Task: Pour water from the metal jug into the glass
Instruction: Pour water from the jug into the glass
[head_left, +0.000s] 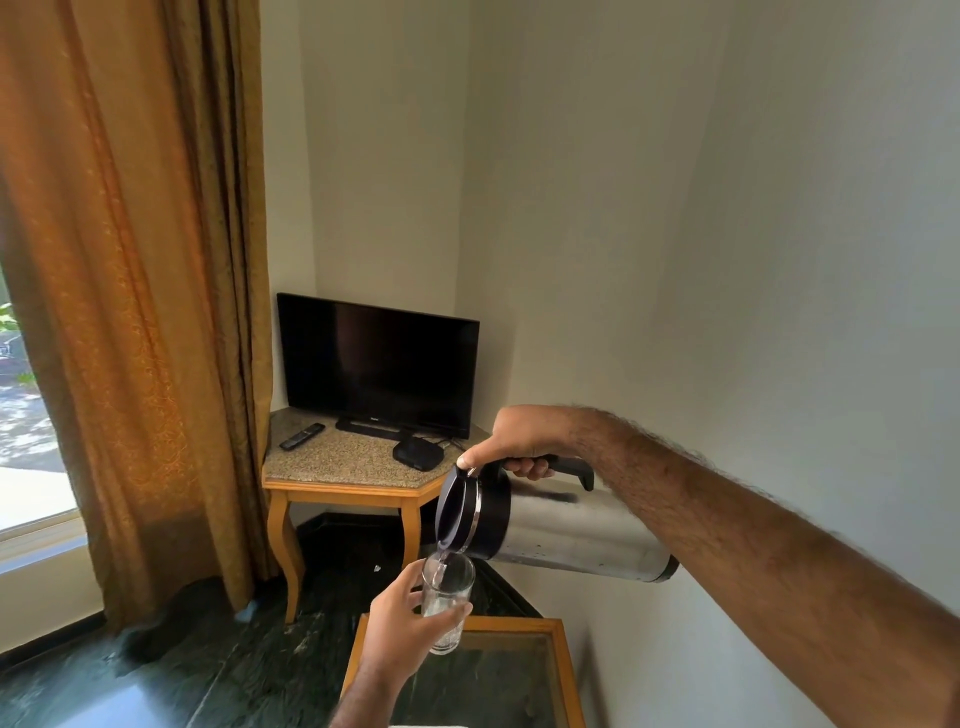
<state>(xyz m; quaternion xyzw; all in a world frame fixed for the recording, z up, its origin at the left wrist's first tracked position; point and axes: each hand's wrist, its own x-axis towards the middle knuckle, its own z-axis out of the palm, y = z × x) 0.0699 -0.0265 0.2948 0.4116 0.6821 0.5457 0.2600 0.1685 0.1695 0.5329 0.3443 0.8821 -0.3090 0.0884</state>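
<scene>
A steel jug (571, 535) with a black lid and black handle lies tipped almost level in the air, spout to the left. My right hand (519, 441) grips its handle, thumb pressing the lid lever. A thin stream of water runs from the spout into a clear glass (448, 603) just below it. My left hand (400, 623) holds the glass upright above the glass-topped table. Water fills the lower part of the glass.
A wood-framed glass-topped table (563, 670) stands below the glass. Behind, a corner table (337, 462) carries a television (376, 364), a remote (302, 435) and a small black box (418, 453). An orange curtain (130, 291) hangs left; a pale wall runs along the right.
</scene>
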